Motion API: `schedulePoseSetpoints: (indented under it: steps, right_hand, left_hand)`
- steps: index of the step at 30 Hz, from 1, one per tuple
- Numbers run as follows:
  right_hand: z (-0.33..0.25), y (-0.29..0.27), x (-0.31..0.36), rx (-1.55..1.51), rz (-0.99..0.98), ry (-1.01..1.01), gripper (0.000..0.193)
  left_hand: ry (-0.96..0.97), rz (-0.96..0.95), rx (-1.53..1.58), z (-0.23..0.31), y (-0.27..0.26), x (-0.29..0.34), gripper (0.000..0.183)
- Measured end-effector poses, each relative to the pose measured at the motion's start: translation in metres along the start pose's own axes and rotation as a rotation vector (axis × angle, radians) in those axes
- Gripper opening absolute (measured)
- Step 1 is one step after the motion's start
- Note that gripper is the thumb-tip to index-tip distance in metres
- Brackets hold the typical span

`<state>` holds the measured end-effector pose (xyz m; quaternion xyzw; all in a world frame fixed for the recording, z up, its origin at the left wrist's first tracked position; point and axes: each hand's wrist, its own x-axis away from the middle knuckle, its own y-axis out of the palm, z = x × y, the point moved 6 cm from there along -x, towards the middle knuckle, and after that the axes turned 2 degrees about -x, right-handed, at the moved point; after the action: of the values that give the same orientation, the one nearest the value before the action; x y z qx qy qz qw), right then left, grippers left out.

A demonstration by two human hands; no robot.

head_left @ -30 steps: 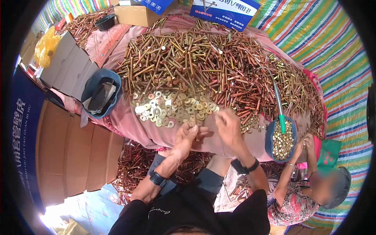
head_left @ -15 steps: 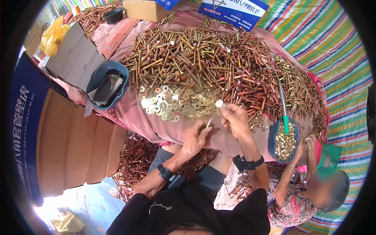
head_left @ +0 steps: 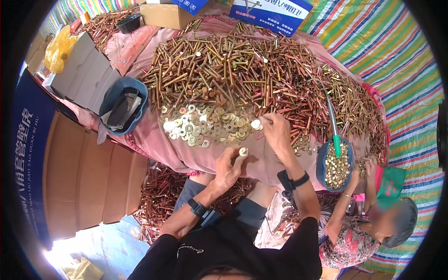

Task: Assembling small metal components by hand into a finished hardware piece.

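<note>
My left hand [head_left: 228, 169] is closed around a bolt, most of it hidden by the fingers. At its upper end shows a pale, round, ring-like piece [head_left: 243, 152], which looks like a washer. Just up and to the right, my right hand [head_left: 277, 133] has its fingers bent together, with the tips against a bright washer [head_left: 256, 124] at the right edge of the washer pile. That flat pile of loose washers [head_left: 205, 125] lies on the pink cloth [head_left: 198, 156], in front of a big heap of brassy bolts [head_left: 219, 70].
A blue tub [head_left: 123, 130] holding dark flat items stands left. At right, a blue container [head_left: 319, 168] of small brassy nuts has a green-handled tool in it. A person's hands [head_left: 364, 170] are beyond it. Cardboard boxes [head_left: 161, 16] border the far side; more bolts [head_left: 163, 191] lie below.
My left hand has turned the bolt so its ringed end faces up; before, it showed as a thin pale rod. My right hand has reached slightly farther forward. The view has shifted a little.
</note>
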<state>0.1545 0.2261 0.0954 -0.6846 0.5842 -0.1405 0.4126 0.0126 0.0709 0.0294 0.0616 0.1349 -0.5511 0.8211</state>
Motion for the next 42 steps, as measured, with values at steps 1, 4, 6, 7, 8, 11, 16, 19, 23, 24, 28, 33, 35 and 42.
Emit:
schedulePoseSetpoints:
  steps: [1, 4, 6, 7, 8, 11, 16, 19, 23, 24, 28, 33, 35, 42]
  right_hand:
    - [0.000, 0.004, -0.012, 0.085, -0.040, 0.034, 0.027]
    - [0.001, 0.015, -0.035, 0.255, -0.159, 0.193, 0.045]
    - [0.003, 0.021, -0.043, 0.351, -0.257, 0.228, 0.047]
    - [0.005, 0.019, -0.043, 0.355, -0.257, 0.228, 0.047]
    - [0.013, 0.020, -0.039, 0.093, -0.310, 0.344, 0.044]
    - [0.010, 0.023, -0.033, -0.305, -0.387, 0.510, 0.037]
    - [0.018, -0.003, -0.041, -0.075, 0.010, 0.181, 0.034]
    - [0.015, 0.007, -0.062, 0.268, -0.038, 0.143, 0.038]
    - [0.037, 0.006, -0.070, 0.176, -0.110, 0.204, 0.041]
    - [0.034, 0.006, -0.063, 0.018, -0.075, 0.217, 0.035]
    - [0.016, 0.006, -0.013, -0.647, -0.239, 0.506, 0.014]
    - [-0.047, 0.001, 0.049, -0.834, -0.125, 0.323, 0.031]
    - [-0.057, 0.009, 0.062, -0.779, -0.110, 0.287, 0.043]
    - [-0.071, 0.003, 0.082, -0.537, 0.082, -0.100, 0.073]
  left_hand:
    - [-0.003, 0.033, 0.086, 0.001, -0.002, 0.000, 0.028]
    - [0.158, 0.042, -0.092, 0.002, -0.005, 0.000, 0.040]
    - [0.176, 0.014, -0.114, 0.002, -0.007, 0.000, 0.043]
    - [0.190, -0.018, -0.136, 0.005, -0.007, 0.001, 0.045]
    - [0.190, -0.018, -0.132, 0.006, -0.009, 0.001, 0.045]
    - [0.215, -0.044, -0.174, 0.008, -0.012, -0.003, 0.046]
    - [0.176, -0.060, -0.106, 0.018, -0.012, -0.003, 0.041]
    - [0.156, -0.052, -0.110, 0.013, -0.012, -0.003, 0.033]
    - [0.161, -0.066, -0.121, 0.011, -0.006, -0.003, 0.025]
    - [0.170, -0.042, -0.126, 0.009, -0.008, -0.003, 0.024]
    - [0.197, 0.007, -0.136, 0.016, -0.013, -0.007, 0.023]
    - [0.144, -0.013, -0.166, 0.013, -0.013, -0.007, 0.025]
    - [0.128, -0.049, -0.165, 0.012, -0.009, -0.009, 0.028]
    - [0.110, -0.069, -0.130, 0.013, -0.006, -0.007, 0.034]
